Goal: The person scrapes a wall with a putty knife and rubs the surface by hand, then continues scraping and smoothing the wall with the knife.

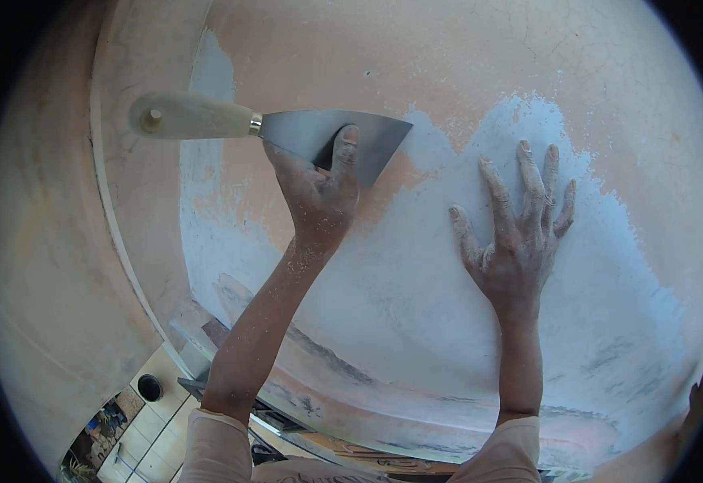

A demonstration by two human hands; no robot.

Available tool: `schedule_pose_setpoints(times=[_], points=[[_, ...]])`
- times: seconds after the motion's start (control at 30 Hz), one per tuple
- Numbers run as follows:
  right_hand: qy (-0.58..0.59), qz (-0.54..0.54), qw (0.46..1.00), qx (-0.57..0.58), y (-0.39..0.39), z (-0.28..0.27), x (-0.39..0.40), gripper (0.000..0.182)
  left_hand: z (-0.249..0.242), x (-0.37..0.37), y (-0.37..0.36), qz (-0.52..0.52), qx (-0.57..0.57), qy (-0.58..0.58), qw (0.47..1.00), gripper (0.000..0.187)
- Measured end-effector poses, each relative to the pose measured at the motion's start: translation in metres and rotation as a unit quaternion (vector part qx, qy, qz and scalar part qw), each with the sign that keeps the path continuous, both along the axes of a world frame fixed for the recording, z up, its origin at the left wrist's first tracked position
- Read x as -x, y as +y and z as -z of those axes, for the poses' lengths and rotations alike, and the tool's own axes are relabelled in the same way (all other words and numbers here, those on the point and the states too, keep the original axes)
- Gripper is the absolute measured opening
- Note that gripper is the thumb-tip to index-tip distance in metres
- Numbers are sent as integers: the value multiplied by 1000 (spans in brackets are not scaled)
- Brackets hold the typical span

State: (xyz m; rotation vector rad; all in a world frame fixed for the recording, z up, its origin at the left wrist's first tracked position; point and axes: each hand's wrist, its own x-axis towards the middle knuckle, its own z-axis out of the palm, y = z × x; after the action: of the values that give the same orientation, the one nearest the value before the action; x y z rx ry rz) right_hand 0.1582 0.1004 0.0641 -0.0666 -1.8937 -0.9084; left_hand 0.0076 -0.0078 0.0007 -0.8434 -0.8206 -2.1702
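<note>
My left hand point(319, 189) grips a putty knife point(307, 133) by its wide metal blade, thumb lying across the near face and the other fingers hidden behind it. The pale handle, with a hole near its end, points left. Against the wall point(400, 266) my right hand point(521, 221) lies with fingers spread, holding nothing. Both hands are dusted with white powder. Around them the wall is partly scraped to a pale bluish-white layer, with peach-coloured paint point(311, 56) left above and between the hands.
A raised edge point(114, 209) runs down the wall's left side. Far below at the lower left are floor tiles point(154, 423), a dark round pot point(150, 388) and several small items. Dark smudges point(327, 354) mark the wall's lower part.
</note>
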Motion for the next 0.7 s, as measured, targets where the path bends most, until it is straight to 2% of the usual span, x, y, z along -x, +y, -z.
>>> schedule_pose_setpoints(times=[0.03,0.13,0.17,0.27,0.33,0.4,0.43,0.53,0.57,0.67,0.7], points=[[-1,-1,1000,2,1,1,-1,51,-5,0,-5,58,-24,-48,997,56],[-5,2,1000,7,0,1,0,48,20,1,19,-141,47,116,982,56],[-11,6,1000,6,1,1,-1,47,24,-4,13,-81,77,80,990,64],[0,1,1000,5,0,1,0,52,-5,-1,-8,58,-25,-37,997,58],[-1,-5,1000,9,0,1,0,52,9,-3,11,-3,-14,37,999,59],[1,-9,1000,10,0,2,0,53,20,-6,21,-159,45,134,977,61],[1,-9,1000,8,0,2,0,53,17,-11,11,8,72,45,996,61],[-6,-11,1000,7,2,2,-2,54,1,1,2,68,-28,-44,996,68],[-5,-13,1000,8,1,2,-1,55,9,-2,11,36,-32,-1,999,68],[-10,-3,1000,11,-2,1,-1,58,19,-4,6,-20,73,19,997,67],[-13,0,1000,8,-2,1,-1,58,8,-1,-2,43,3,-24,999,66]])
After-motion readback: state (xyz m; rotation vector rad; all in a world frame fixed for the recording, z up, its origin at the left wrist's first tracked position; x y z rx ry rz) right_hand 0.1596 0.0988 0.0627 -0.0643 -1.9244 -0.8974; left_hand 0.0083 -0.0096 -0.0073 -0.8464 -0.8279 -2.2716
